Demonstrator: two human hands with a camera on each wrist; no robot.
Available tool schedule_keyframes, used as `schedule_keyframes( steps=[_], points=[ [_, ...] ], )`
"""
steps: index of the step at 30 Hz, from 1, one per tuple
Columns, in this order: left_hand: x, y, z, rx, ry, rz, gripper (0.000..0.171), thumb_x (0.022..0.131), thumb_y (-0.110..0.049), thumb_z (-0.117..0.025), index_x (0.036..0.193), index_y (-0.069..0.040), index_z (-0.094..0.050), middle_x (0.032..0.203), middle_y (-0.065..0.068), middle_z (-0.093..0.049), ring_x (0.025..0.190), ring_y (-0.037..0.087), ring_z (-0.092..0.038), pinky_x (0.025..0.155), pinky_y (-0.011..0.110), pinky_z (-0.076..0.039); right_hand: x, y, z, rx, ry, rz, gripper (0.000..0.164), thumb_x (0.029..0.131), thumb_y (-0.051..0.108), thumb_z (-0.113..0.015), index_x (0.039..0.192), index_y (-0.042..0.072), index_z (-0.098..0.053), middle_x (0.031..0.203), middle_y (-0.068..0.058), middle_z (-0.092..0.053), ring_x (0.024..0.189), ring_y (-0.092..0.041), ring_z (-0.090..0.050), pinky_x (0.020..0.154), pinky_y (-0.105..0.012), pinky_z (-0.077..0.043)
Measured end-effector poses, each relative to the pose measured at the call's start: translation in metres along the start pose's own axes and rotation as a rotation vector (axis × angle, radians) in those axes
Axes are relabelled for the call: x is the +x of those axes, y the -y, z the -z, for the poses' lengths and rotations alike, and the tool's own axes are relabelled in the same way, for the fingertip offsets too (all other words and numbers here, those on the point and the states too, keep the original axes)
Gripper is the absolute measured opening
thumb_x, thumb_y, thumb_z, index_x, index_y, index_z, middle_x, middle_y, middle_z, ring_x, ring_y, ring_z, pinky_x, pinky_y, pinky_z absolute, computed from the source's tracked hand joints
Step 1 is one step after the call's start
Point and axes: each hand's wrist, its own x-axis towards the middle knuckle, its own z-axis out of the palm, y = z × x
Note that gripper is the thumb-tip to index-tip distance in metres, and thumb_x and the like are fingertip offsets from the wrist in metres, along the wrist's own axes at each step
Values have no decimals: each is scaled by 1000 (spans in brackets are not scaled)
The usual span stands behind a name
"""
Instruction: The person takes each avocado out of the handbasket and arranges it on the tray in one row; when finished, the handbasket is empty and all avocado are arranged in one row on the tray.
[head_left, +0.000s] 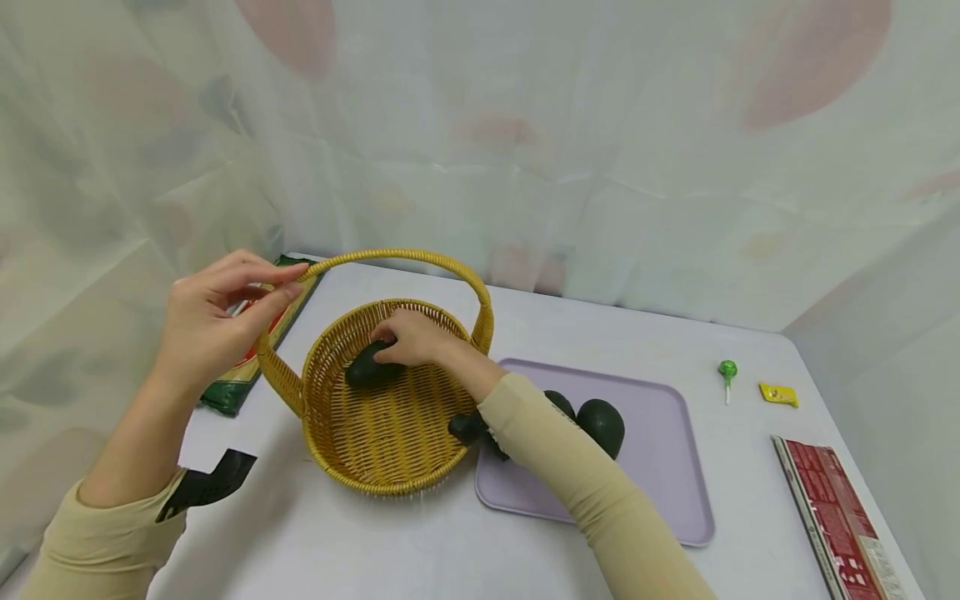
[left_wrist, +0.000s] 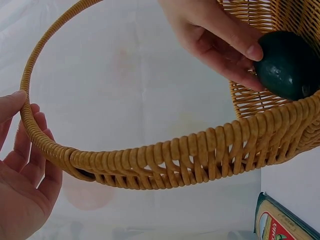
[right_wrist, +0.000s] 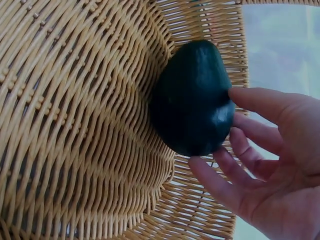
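A round yellow-brown wicker basket (head_left: 390,437) with a tall arched handle (head_left: 408,254) stands on the white table. At the handle's left side, my left hand (head_left: 217,308) pinches it between thumb and fingers. My right hand (head_left: 416,337) reaches inside the basket and holds a dark green avocado (right_wrist: 192,100) by one end, with thumb and fingertips on its skin. That avocado lies against the wicker wall at the basket's far left. More avocados (head_left: 600,427) lie on a pale purple tray (head_left: 663,492) right of the basket, partly covered by my right forearm.
Behind my left hand lies a green and tan food packet (head_left: 232,387). To the right are a green lollipop (head_left: 727,368), a small yellow wrapped candy (head_left: 778,394) and a red box (head_left: 836,517). A pale patterned curtain (head_left: 570,167) closes off the back.
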Motion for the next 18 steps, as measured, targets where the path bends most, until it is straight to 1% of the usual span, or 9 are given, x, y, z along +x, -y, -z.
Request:
schedule_keyframes(
  steps=[3, 6, 8, 11, 12, 15, 18],
  points=[
    [0, 0, 0, 6, 3, 8, 24, 80, 15, -70, 102, 7, -73, 86, -1, -66, 79, 9, -57, 72, 11, -49, 0, -3, 0, 47, 40, -5, 36, 93, 26, -68, 127, 14, -65, 126, -2, -61, 119, -15, -54, 95, -23, -44],
    [0, 1, 0, -1, 2, 7, 24, 80, 15, -70, 102, 8, -73, 87, -1, -66, 80, 9, -57, 72, 11, -49, -1, -8, 1, 155, 91, 2, 33, 89, 25, -73, 120, 17, -68, 125, 3, -62, 121, -13, -53, 97, -22, -43],
    [1, 1, 0, -5, 2, 7, 24, 80, 15, -70, 102, 8, -73, 87, -2, -66, 80, 9, -57, 72, 11, -49, -2, -10, 1, 236, 139, 8, 32, 87, 24, -75, 117, 17, -68, 122, 5, -62, 119, -10, -53, 96, -21, -42],
    [2, 1, 0, -7, 1, 4, 24, 80, 15, -70, 102, 8, -73, 87, -2, -67, 79, 9, -57, 71, 11, -49, -4, -13, 1, 342, 232, 17, 34, 85, 21, -77, 117, 14, -68, 118, 7, -61, 113, -10, -54, 89, -28, -48],
    [2, 1, 0, -7, 2, 2, 24, 80, 15, -70, 102, 8, -73, 87, -2, -67, 79, 9, -57, 71, 11, -49, -4, -13, 1, 364, 264, 25, 35, 85, 20, -77, 118, 13, -67, 118, 6, -61, 112, -9, -54, 88, -28, -48],
    [3, 2, 0, -12, 1, -8, 24, 79, 16, -69, 102, 9, -73, 87, -2, -67, 78, 9, -56, 70, 11, -49, -3, -15, 1, 360, 362, 44, 45, 84, 20, -77, 125, 11, -63, 123, 4, -58, 114, -10, -51, 88, -27, -48],
    [3, 3, 0, -11, 3, -16, 24, 79, 17, -69, 101, 9, -73, 87, -2, -67, 78, 9, -56, 70, 12, -49, -3, -16, 2, 306, 452, 69, 58, 83, 23, -78, 135, 10, -56, 132, 2, -54, 122, -8, -47, 95, -18, -41]
  ],
)
